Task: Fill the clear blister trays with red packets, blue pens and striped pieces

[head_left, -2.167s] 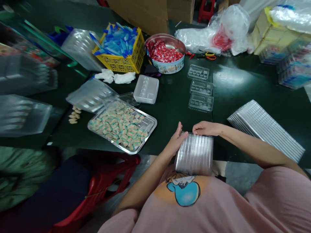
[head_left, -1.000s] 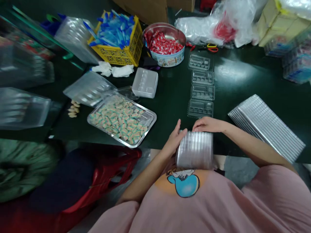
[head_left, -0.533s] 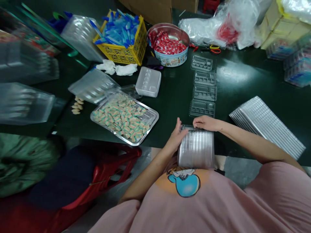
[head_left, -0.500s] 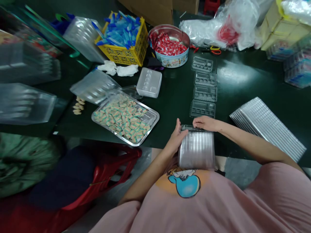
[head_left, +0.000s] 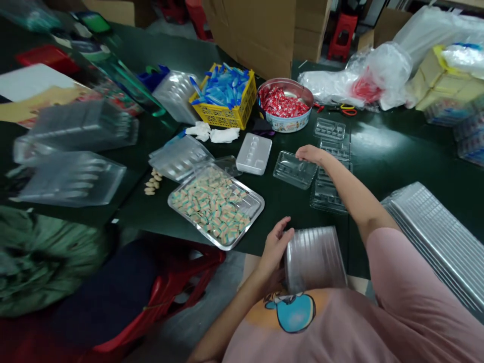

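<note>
My left hand point(head_left: 275, 246) is closed around the left side of a stack of clear plastic trays point(head_left: 315, 257), held on edge at the table's front, close to my body. Farther forward, the fingers of my right hand point(head_left: 310, 154) pinch the upper right edge of a single clear blister tray point(head_left: 294, 170). That tray is at the table surface or just over it; I cannot tell which. Right beside it runs a column of similar blister trays point(head_left: 329, 129), partly hidden by my right forearm.
Left of the hands lies a metal tray point(head_left: 257, 202) of small striped pieces. Behind are a white molded tray point(head_left: 254, 154), a yellow basket point(head_left: 223, 118) of blue items and a round tin point(head_left: 289, 124) with red packets. Another tray stack point(head_left: 434, 232) sits at right.
My right hand has left the stack and reached forward with one blister tray, left of the column. My left hand stays on the stack. The view has shifted.
</note>
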{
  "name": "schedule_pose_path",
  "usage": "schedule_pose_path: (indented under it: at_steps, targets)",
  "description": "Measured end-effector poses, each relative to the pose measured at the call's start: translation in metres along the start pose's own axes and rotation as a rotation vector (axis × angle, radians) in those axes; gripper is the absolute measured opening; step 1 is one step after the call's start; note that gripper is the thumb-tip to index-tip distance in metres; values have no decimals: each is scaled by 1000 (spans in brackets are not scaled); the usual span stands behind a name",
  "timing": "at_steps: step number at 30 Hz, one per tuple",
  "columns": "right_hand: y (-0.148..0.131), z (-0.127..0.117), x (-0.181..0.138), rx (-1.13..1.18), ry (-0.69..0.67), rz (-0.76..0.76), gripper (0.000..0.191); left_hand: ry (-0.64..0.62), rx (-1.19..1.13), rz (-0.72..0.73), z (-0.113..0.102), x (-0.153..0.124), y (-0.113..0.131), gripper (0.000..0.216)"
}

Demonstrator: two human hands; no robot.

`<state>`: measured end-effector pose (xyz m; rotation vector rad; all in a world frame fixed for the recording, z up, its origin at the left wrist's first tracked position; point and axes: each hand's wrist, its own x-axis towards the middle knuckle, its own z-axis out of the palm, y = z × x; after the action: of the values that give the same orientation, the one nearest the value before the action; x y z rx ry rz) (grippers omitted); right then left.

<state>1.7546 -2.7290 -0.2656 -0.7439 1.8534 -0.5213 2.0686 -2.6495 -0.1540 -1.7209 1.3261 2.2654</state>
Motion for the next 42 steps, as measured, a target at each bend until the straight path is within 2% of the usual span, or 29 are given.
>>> schedule_pose_path:
  at_steps: [2, 4, 7, 8, 10, 13, 16, 20, 23, 25, 27, 28, 31, 32, 33, 35, 38, 42]
  targets:
    - [0, -13, 25, -85, 43, 29, 20, 1, -4, 10, -2, 4, 3, 53]
    - [0, -14, 35, -146, 159, 36, 25, 0, -2, 20, -4, 8, 4, 53]
    - [-1, 14, 23, -337, 328, -61, 41, -1, 34, 41, -7, 11, 3, 53]
    - [-1, 28, 15, -418, 325, -124, 48, -3, 54, 55, -8, 11, 2, 54]
    - [0, 53, -2, -567, 218, -240, 58, -14, 91, 88, -10, 12, 2, 57]
    - [6, 69, -9, -728, 138, -279, 53, -43, 113, 100, -10, 13, 4, 60]
    - [16, 56, 9, -753, 178, -227, 51, -49, 106, 75, -9, 17, 8, 58]
    - [29, 32, 31, -696, 175, -239, 43, -48, 79, 34, -5, 20, 13, 59]
    - [27, 25, 22, -645, 186, -225, 39, -53, 63, -6, -2, 20, 15, 63]
    - [18, 25, -2, -573, 199, -249, 34, -53, 64, -35, 0, 18, 15, 67]
    - [7, 26, -39, -435, 88, -331, 28, -44, 68, -30, 1, 16, 14, 68]
    - [3, 27, -61, -345, -51, -376, 24, -37, 69, -12, 2, 16, 13, 68]
    - [-1, 28, -122, -74, -601, -440, 23, -19, 81, 47, 3, 16, 9, 67]
    - [1, 28, -138, 2, -709, -426, 24, -23, 89, 52, 3, 17, 8, 67]
    - [4, 27, -150, 67, -764, -396, 25, -34, 96, 49, 4, 19, 6, 68]
    - [12, 27, -164, 168, -777, -308, 26, -56, 97, 32, 5, 22, 4, 72]
    - [22, 30, -169, 271, -778, -172, 23, -83, 74, 5, 9, 26, 3, 77]
    - [26, 39, -172, 367, -708, -85, 20, -103, 57, -27, 13, 27, 8, 86]
